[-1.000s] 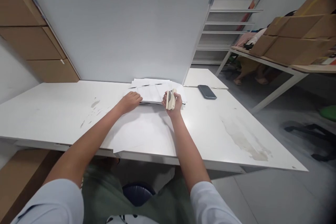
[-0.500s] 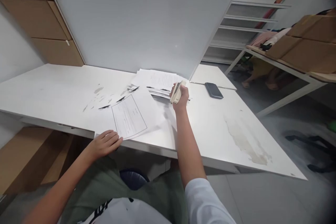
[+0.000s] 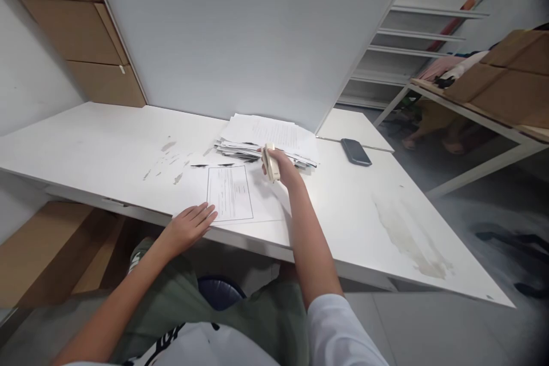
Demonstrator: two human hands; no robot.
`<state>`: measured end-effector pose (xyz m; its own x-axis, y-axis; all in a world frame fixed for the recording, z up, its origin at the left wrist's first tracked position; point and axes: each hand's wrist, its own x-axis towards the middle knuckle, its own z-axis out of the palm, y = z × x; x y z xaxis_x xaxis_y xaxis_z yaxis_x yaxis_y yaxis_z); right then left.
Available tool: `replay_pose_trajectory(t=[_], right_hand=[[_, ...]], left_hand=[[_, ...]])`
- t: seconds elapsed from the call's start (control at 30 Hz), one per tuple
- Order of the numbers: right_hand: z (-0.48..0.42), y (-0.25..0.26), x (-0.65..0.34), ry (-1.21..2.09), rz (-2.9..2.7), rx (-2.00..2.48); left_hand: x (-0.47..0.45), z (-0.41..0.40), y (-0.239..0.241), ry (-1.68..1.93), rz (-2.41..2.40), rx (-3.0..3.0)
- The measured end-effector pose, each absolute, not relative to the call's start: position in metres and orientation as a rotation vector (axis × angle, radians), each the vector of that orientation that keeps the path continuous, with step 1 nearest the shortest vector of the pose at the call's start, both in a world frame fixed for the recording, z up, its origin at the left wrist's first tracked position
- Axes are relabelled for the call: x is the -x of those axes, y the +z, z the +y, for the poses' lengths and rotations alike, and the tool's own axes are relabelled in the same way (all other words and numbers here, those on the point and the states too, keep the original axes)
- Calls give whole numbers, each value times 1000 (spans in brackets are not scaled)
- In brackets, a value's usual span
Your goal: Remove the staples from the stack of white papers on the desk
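My left hand (image 3: 191, 227) lies flat with its fingers stretched out, on the lower left corner of a printed sheet (image 3: 229, 194) with a dark border line. The sheet rests near the front edge of the white table. My right hand (image 3: 281, 167) is closed round a cream stapler (image 3: 271, 162), held above the right side of the sheet's white paper. Behind it sits an uneven stack of printed papers (image 3: 274, 132), its lower edge partly hidden by my right hand.
A dark phone-like object (image 3: 355, 152) lies on the table (image 3: 343, 200) to the right. A grey-white panel (image 3: 240, 34) rises behind the papers, with cardboard boxes (image 3: 107, 84) at the left. Further right, another table bears cardboard boxes (image 3: 506, 86); a person's feet show beneath.
My right hand has brought the stapler left and nearer, away from the stack. The bordered sheet has turned straighter and shifted right, and my left hand has moved slightly right with it.
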<state>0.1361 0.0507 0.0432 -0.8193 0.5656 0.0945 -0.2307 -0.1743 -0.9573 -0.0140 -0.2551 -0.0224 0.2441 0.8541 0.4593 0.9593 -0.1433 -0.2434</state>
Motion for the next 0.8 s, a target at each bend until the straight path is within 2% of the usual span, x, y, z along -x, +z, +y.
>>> replay_pose_trajectory(t=[0.13, 0.33, 0.8], right_hand=[[32, 39, -124, 1985, -1941, 487], [16, 41, -118, 1555, -2498, 489], [23, 40, -117, 1378, -2323, 485]], left_hand=[[8, -261, -26, -282, -1686, 2011], [3, -269, -32, -441, -1836, 1893], [1, -270, -41, -527, -1878, 1852]])
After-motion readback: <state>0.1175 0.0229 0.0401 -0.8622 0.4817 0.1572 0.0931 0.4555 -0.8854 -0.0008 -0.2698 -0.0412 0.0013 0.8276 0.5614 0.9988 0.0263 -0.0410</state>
